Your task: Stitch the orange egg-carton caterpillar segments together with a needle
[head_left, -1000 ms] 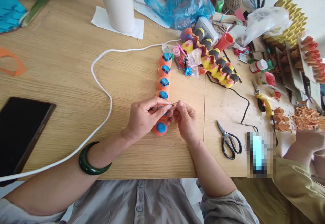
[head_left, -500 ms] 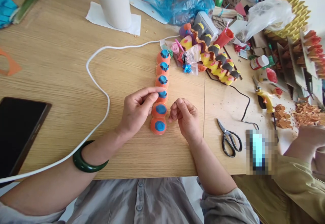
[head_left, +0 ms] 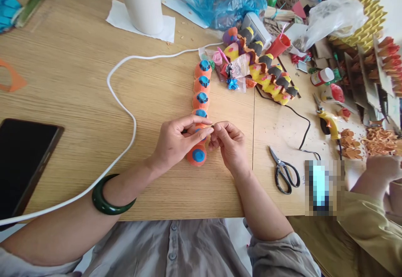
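Observation:
An orange strip of egg-carton cups (head_left: 197, 156) lies lengthwise in front of me, each cup topped with a blue disc. The far cups have small dark marks on their discs; the nearest disc is plain blue. My left hand (head_left: 180, 137) reaches over the near half of the strip, thumb and index fingertip closing on a tiny dark piece (head_left: 212, 126). Just right of the strip, my right hand (head_left: 230, 143) pinches the same piece, its other fingers curled. What the piece is cannot be made out. My left hand partly covers the cups beneath it.
Black-handled scissors (head_left: 284, 172) lie to the right. A white cable (head_left: 134, 122) curves across the left, near a dark tablet (head_left: 27, 160). Painted carton strips (head_left: 266, 70), a glue gun (head_left: 328, 122) and a white roll (head_left: 141, 5) stand farther off. Another person's arm (head_left: 375, 174) rests at the right.
My left hand has moved from the fourth cup toward me and to the right, bringing its fingertips to my right fingertips. The right hand has barely moved.

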Demonstrator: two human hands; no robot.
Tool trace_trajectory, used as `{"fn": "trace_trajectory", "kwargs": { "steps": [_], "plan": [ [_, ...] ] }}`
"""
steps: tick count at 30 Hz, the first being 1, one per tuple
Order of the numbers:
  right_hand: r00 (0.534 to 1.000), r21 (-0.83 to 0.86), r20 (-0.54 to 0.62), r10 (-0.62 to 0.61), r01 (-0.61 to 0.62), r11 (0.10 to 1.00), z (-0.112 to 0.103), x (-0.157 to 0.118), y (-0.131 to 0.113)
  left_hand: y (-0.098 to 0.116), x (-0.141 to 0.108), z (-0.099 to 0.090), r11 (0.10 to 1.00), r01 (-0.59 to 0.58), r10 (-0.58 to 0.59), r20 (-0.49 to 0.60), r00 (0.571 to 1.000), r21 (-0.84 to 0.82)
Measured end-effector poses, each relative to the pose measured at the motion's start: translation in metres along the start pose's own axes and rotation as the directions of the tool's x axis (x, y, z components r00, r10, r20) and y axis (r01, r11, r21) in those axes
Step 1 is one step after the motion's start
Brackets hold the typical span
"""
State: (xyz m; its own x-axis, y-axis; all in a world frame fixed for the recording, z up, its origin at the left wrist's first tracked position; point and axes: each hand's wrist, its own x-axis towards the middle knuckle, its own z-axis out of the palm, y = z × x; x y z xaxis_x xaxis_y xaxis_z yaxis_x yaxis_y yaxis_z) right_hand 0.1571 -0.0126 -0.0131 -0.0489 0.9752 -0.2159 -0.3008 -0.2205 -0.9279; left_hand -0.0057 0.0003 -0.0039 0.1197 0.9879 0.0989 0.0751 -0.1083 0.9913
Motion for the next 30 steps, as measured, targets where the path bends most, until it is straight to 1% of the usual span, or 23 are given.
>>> {"fn": "trace_trajectory", "kwargs": {
  "steps": [6, 10, 13, 15, 16, 18, 20, 22, 25, 30],
  "plan": [
    [0.998, -0.008, 0.056, 0.027, -0.027, 1.000, -0.002, 0.000, 0.003, -0.005, -0.001, 0.000, 0.992, -0.086, 0.089, -0.025, 0.996, 0.093],
    [0.995, -0.013, 0.093, 0.042, -0.041, 0.999, -0.002, 0.000, 0.003, -0.005, -0.002, 0.000, 0.985, -0.129, 0.134, -0.038, 0.990, 0.112],
    [0.997, -0.013, 0.070, 0.007, -0.006, 1.000, -0.001, 0.000, 0.002, -0.004, -0.003, 0.000, 0.984, -0.127, 0.130, -0.019, 0.991, 0.121],
    [0.999, 0.010, 0.023, -0.022, 0.021, 1.000, -0.001, 0.001, 0.001, -0.003, -0.002, -0.001, 0.994, -0.077, 0.079, -0.018, 0.997, 0.083],
    [1.000, 0.021, -0.003, -0.030, 0.030, 0.999, 0.000, 0.001, 0.001, -0.003, -0.001, -0.001, 0.999, -0.036, 0.036, -0.022, 0.999, 0.028],
    [0.999, 0.033, -0.041, -0.032, 0.034, 0.999, 0.000, 0.001, -0.001, -0.002, 0.001, -0.002, 0.986, 0.059, -0.064, -0.030, 0.997, -0.153],
    [0.999, 0.032, -0.042, -0.025, 0.026, 0.999, 0.000, 0.001, -0.002, -0.001, 0.004, -0.003, 0.925, 0.148, -0.162, -0.011, 0.987, -0.350],
    [1.000, 0.026, -0.025, -0.019, 0.020, 0.999, 0.000, 0.001, -0.002, 0.001, 0.007, -0.003, 0.856, 0.210, -0.231, 0.015, 0.973, -0.473],
    [0.999, 0.036, -0.033, -0.027, 0.028, 0.999, -0.001, 0.001, -0.001, 0.004, 0.010, -0.003, 0.803, 0.262, -0.290, 0.034, 0.957, -0.535],
    [1.000, 0.016, -0.028, -0.011, 0.012, 1.000, -0.002, 0.002, 0.000, 0.005, 0.011, -0.003, 0.764, 0.291, -0.334, 0.032, 0.942, -0.577]
  ]
}}
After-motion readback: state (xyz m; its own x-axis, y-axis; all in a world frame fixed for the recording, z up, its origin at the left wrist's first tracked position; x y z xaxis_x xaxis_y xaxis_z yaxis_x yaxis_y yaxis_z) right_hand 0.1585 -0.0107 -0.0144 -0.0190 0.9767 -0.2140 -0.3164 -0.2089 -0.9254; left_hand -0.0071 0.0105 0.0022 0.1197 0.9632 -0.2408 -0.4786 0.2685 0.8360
